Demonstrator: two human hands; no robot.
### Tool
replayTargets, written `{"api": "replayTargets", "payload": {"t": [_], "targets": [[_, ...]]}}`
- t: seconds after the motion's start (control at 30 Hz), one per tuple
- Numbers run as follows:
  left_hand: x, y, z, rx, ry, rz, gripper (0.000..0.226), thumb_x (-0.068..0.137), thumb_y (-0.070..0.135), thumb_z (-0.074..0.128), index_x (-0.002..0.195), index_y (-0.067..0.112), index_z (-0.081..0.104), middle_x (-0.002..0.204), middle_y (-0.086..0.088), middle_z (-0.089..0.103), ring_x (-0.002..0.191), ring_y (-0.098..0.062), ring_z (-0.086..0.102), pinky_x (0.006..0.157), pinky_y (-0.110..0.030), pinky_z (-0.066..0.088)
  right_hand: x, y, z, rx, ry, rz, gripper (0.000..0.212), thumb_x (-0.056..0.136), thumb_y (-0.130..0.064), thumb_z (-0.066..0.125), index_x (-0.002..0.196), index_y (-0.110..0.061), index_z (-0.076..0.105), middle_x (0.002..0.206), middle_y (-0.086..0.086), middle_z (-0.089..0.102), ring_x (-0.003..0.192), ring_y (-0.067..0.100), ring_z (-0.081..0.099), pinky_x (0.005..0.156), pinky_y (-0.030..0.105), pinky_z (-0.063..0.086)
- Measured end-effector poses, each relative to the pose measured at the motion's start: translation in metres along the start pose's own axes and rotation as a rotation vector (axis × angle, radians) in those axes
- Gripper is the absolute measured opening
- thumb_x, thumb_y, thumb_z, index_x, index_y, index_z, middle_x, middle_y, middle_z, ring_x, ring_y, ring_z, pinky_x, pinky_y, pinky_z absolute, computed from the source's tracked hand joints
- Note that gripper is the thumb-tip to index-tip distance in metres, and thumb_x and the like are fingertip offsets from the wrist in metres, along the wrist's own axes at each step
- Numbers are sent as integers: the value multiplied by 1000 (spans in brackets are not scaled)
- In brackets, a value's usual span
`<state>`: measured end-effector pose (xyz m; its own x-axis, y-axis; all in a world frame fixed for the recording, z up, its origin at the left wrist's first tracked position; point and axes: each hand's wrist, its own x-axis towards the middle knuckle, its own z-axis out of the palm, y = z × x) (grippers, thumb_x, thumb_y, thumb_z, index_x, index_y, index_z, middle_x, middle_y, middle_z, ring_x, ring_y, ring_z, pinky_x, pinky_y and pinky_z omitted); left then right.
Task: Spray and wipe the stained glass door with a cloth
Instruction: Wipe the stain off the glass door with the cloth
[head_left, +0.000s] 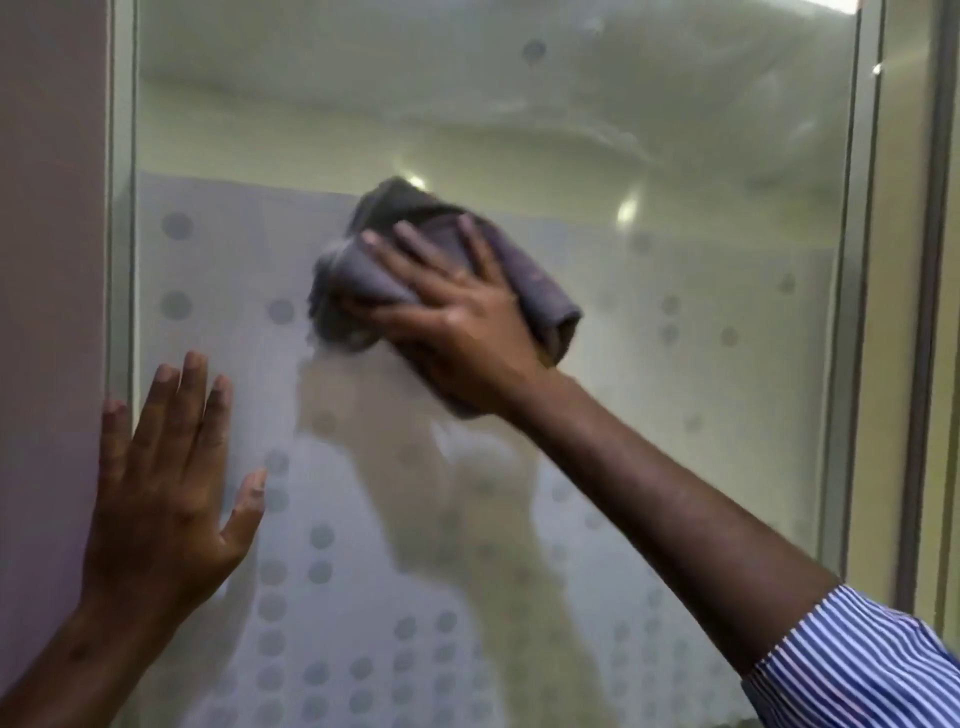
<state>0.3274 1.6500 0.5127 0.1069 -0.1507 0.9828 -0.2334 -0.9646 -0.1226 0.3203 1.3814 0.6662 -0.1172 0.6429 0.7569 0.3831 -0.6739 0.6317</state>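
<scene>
Glass door (649, 364) is filling the view, upper part clear, lower part frosted with grey dots; smears and reflections are showing across it. No writing or labels readable. Metal frame (852, 312) is running down its right edge, a pale wall (47, 260) standing at left. Right hand (457, 322), arm in a blue-striped sleeve (852, 660), is pressing a folded grey cloth (415, 260) against mid-glass, fingers (470, 241) spread straight over it. Left hand (166, 483) is lying flat on the glass by the left edge, fingers straight, holding nothing.
</scene>
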Motion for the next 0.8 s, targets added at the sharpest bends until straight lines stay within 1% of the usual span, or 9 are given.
{"api": "replayTargets", "payload": {"t": [0.1,0.17,0.23,0.33,0.4,0.53,0.6,0.7,0.8], "targets": [[0,-2,1,8,9,6,77,93,37,38,160,5,18,170,-16,13,158,-31,11,122,-65,17,0,5,-3,-43,-73,-160,31,103,-21,60,130,-31,71,158,9,48,150,32,41,123,64,19],[0,-3,2,6,21,11,78,92,38,38,160,5,17,169,-16,13,157,-32,13,122,-66,18,-2,32,-16,-135,-83,-176,26,103,-20,60,124,-27,73,160,8,45,151,29,40,123,64,20],[0,-4,3,-2,17,6,79,91,38,38,160,6,17,169,-16,14,157,-32,13,121,-66,18,-6,64,-31,-198,-39,-97,17,104,-22,59,107,-23,76,159,9,47,149,29,43,122,65,22],[-1,-5,5,-16,19,7,79,91,39,38,160,6,19,169,-15,14,158,-31,13,119,-69,22,-23,111,-51,-240,102,124,21,103,-21,59,92,-20,76,154,13,52,145,31,49,119,68,26],[-1,-5,6,-19,36,11,78,92,39,39,160,6,19,169,-15,16,158,-29,13,119,-68,22,-45,138,-63,-289,175,261,17,98,-14,62,98,-20,78,152,15,54,142,30,52,120,66,25],[-2,-6,9,-27,49,30,78,91,39,39,160,7,19,169,-16,16,158,-30,13,120,-68,18,-94,167,-85,-309,175,529,40,94,-19,57,131,-27,69,158,9,48,149,25,43,124,63,15],[-3,-8,11,-38,44,33,78,92,38,39,159,6,20,168,-19,18,157,-34,15,119,-71,19,-116,170,-92,-257,191,641,45,94,-20,56,137,-31,65,160,7,47,151,23,39,125,63,14],[-3,-7,10,-37,43,20,78,92,38,39,159,4,20,167,-20,18,156,-37,18,118,-71,20,-143,166,-96,-164,246,671,48,95,-15,58,139,-34,62,158,9,48,150,24,40,121,63,24],[-3,-3,8,-41,55,14,77,92,38,39,159,3,21,168,-18,17,155,-38,20,120,-69,19,-165,152,-93,-148,237,609,47,95,-7,61,136,-27,65,157,9,48,149,28,42,116,65,31]]}}
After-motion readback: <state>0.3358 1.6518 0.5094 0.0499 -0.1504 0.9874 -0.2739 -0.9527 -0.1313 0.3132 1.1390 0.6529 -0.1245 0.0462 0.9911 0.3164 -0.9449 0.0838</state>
